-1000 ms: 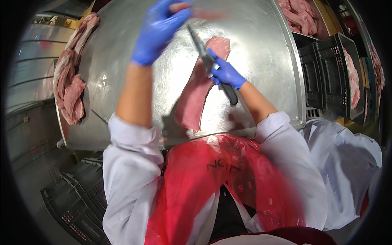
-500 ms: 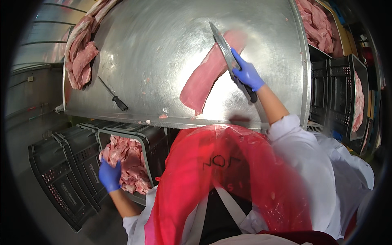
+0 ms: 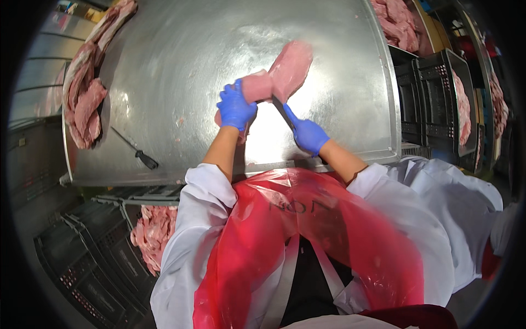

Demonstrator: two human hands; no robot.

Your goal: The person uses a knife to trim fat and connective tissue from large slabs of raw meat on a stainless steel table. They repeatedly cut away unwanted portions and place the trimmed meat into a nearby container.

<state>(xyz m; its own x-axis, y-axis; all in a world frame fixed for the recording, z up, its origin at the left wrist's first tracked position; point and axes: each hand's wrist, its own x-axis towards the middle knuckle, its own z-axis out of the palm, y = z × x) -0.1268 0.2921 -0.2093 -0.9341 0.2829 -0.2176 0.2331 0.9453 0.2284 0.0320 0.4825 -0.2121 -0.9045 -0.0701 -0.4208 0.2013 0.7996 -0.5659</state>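
A pink pork loin (image 3: 290, 68) lies on the steel table in front of me, its left part bent or turned up. My left hand (image 3: 236, 107), in a blue glove, grips that left part with its fingers over the meat. In my right hand (image 3: 310, 136), also blue-gloved, is a knife (image 3: 285, 114), its dark handle running up to the near edge of the loin. Most of the blade is hidden at the meat.
The steel table (image 3: 181, 60) bears a long strip of meat (image 3: 87, 104) at its left edge and a sharpening steel (image 3: 136, 149). A crate of meat pieces (image 3: 154, 236) stands below left. More meat-filled crates (image 3: 446, 104) and a tray of meat (image 3: 395, 24) are at right.
My left hand has come up from the crate of meat pieces to the loin. The knife has moved from across the loin to its near edge, and the loin is now bent.
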